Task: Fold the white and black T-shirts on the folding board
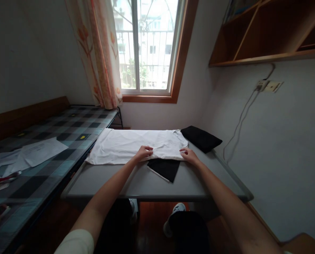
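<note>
A white garment [125,143], apparently a shirt folded lengthwise, lies flat across the grey table, its collar end at the right. From under its near edge a black sleeve-like piece [165,170] with a white trim sticks out toward me. My left hand [144,153] pinches the white cloth near its front edge, just above the black piece. At the front right corner, my right hand [189,155] has its fingers closed on the same cloth. Black folded cloth [201,138] rests at the table's far right, beside the collar end.
The grey table [99,183] stands against a checked bed [75,127] on the left, where papers [38,153] lie. A window and curtain [101,53] are ahead. At right, a cable [238,130] hangs from a wall socket below wooden shelves [266,31].
</note>
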The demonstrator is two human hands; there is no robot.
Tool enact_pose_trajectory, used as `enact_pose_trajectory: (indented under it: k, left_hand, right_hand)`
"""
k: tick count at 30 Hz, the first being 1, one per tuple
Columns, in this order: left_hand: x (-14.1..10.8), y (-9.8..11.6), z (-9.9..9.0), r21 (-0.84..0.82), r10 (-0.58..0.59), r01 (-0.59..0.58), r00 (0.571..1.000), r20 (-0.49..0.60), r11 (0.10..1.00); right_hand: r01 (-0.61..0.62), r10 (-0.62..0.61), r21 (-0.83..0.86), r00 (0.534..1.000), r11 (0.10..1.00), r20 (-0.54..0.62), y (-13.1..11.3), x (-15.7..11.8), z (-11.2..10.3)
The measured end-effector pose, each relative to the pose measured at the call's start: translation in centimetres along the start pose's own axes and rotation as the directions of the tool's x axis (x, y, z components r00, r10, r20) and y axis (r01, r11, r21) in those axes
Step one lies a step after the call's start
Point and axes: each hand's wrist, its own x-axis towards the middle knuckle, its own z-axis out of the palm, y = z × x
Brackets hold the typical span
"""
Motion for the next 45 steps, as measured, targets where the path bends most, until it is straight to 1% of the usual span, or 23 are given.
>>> enact_pose_trajectory:
  k: [3, 5, 9, 12, 14, 16, 18, 23, 27, 31, 32, 33, 36, 37, 39, 40, 42, 45]
  left_hand:
    - [0.0, -0.3, 0.2, 0.005, -0.016, 0.016, 1.000, -0.011, 1.000]
    - [0.1, -0.3, 0.2, 0.008, -0.023, 0.023, 1.000, -0.008, 1.000]
    - [0.6, 0.1, -0.1, 0.043, -0.039, 0.038, 0.999, 0.036, 0.998]
    - [1.3, 0.3, -0.2, 0.099, -0.067, 0.058, 0.994, 0.081, 0.993]
    - [1.7, 0.3, -0.1, 0.140, -0.072, 0.060, 0.994, 0.083, 0.988]
    - [2.1, 0.2, 0.1, 0.177, -0.049, 0.036, 0.996, 0.068, 0.984]
    - [2.3, 0.0, 0.2, 0.210, 0.001, -0.012, 0.999, 0.053, 0.978]
    - [2.3, -0.8, 0.4, 0.284, 0.134, -0.133, 0.991, 0.015, 0.950]
    - [2.1, -1.8, 0.6, 0.450, 0.233, -0.192, 0.972, -0.037, 0.872]
    - [1.6, -1.9, 0.8, 0.524, 0.239, -0.178, 0.970, -0.051, 0.833]
    - [1.4, -1.8, 0.8, 0.558, 0.255, -0.187, 0.966, -0.046, 0.809]
    - [1.3, -1.6, 0.9, 0.605, 0.283, -0.208, 0.959, -0.031, 0.769]
    - [0.9, -0.9, 0.6, 0.748, 0.362, -0.271, 0.931, 0.044, 0.606]
    - [0.9, -0.8, 0.3, 0.776, 0.361, -0.262, 0.931, 0.048, 0.574]
    - [0.9, -0.8, -0.8, 0.817, 0.315, -0.189, 0.949, 0.010, 0.544]
    - [0.9, -1.0, -1.6, 0.838, 0.283, -0.142, 0.959, -0.015, 0.527]
    - [0.9, -1.5, -3.3, 0.882, 0.226, -0.068, 0.973, -0.045, 0.467]
    - [0.7, -2.5, -5.5, 0.930, 0.180, -0.031, 0.983, -0.039, 0.367]
  right_hand:
    - [0.014, -0.014, -0.027, 1.000, 1.000, 0.006, 0.1, 0.4, 0.1]
    - [0.002, -0.002, -0.051, 1.000, 0.999, 0.012, 0.1, 0.7, 0.2]
    - [-0.024, 0.026, -0.087, 0.999, 0.996, 0.026, -0.4, 1.4, 0.4]
    - [0.008, -0.006, -0.094, 1.000, 0.996, 0.030, -1.0, 2.1, 0.9]
    - [0.032, -0.030, -0.099, 0.999, 0.995, 0.030, -1.3, 2.5, 1.4]
    - [0.044, -0.042, -0.108, 0.999, 0.993, 0.020, -1.4, 2.9, 1.8]
    - [0.050, -0.050, -0.117, 0.999, 0.992, 0.002, -1.3, 3.0, 2.1]
    - [0.084, -0.090, -0.128, 0.995, 0.988, -0.045, -0.9, 3.1, 2.0]
    - [0.077, -0.085, -0.138, 0.995, 0.987, -0.057, -0.7, 3.1, 1.6]
    - [0.041, -0.047, -0.148, 0.998, 0.988, -0.033, -0.3, 2.7, 0.9]
    - [0.034, -0.038, -0.149, 0.999, 0.988, -0.026, -0.1, 2.5, 0.7]
    - [0.029, -0.032, -0.150, 0.999, 0.988, -0.020, 0.0, 2.2, 0.5]
    - [0.026, -0.028, -0.149, 1.000, 0.988, -0.013, 0.5, 1.2, -0.1]
    - [0.028, -0.031, -0.145, 0.999, 0.989, -0.016, 0.6, 0.9, -0.3]
    - [0.039, -0.043, -0.129, 0.999, 0.991, -0.029, 0.8, 0.1, -0.4]
    - [0.047, -0.052, -0.121, 0.998, 0.991, -0.040, 0.9, -0.3, -0.3]
    - [0.058, -0.068, -0.120, 0.995, 0.991, -0.077, 1.0, -1.1, 0.0]
    - [0.063, -0.085, -0.155, 0.987, 0.986, -0.136, 1.1, -2.1, 0.6]
